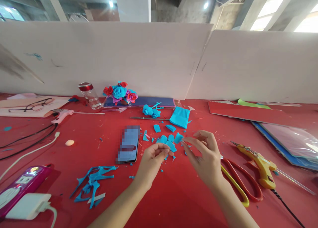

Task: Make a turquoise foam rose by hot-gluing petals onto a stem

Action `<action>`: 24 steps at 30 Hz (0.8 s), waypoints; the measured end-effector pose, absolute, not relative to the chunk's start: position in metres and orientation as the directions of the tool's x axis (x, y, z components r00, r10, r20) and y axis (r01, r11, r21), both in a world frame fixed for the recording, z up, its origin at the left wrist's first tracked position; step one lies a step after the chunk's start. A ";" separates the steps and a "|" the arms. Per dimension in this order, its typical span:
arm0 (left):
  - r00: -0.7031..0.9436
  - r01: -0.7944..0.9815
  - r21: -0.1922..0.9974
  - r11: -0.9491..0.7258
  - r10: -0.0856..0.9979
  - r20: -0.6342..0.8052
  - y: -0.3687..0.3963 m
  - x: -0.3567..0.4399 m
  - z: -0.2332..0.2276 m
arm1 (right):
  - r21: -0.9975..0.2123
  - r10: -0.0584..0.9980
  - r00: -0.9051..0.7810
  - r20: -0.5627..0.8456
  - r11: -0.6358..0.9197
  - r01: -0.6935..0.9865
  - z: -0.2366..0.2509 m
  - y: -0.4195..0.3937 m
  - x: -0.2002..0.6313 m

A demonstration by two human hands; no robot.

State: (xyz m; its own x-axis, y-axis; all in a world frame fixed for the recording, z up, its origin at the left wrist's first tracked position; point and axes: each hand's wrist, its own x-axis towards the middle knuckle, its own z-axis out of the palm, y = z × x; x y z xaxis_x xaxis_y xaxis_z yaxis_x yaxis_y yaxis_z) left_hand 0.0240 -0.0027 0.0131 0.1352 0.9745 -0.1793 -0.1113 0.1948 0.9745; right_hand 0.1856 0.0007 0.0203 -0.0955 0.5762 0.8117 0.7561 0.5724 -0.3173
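Blue paper petals [171, 145] lie in a loose cluster on the red table, just beyond my hands. My right hand [205, 155] pinches the edge of one curved blue paper petal [178, 138] between thumb and forefinger. Close beside it, my left hand [155, 160] has thumb and fingers pressed together; what they hold, if anything, is hidden. Past the petals sit several blue paper roses [151, 111] and a folded stack of blue crepe paper [180, 117].
Left of the hands are a phone [129, 143], blue paper scraps [93, 185] and a magenta power strip [27, 185]. Red-and-yellow scissors [240, 180] and a yellow glue gun [258, 165] lie right. A glass bottle [91, 95] and paper bouquet [120, 92] stand behind.
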 end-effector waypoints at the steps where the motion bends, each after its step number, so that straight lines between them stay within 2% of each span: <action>1: 0.133 -0.099 0.977 0.189 0.976 -0.175 -0.002 0.024 0.013 | -0.285 0.569 -0.133 0.811 0.583 0.761 0.020 0.001 0.187; 6: 0.107 -0.004 0.996 0.089 0.990 -0.088 -0.001 0.023 0.009 | -0.158 0.568 -0.270 0.778 0.591 0.791 0.019 0.000 0.193; 17: 0.104 0.266 0.958 -0.107 0.991 0.081 -0.007 0.025 0.006 | 0.034 0.533 -0.418 0.735 0.587 0.809 0.022 0.003 0.201; 24: 0.111 0.412 0.893 -0.181 0.983 0.148 -0.010 0.024 0.007 | -0.035 0.609 -0.440 0.660 0.610 0.791 0.031 -0.005 0.204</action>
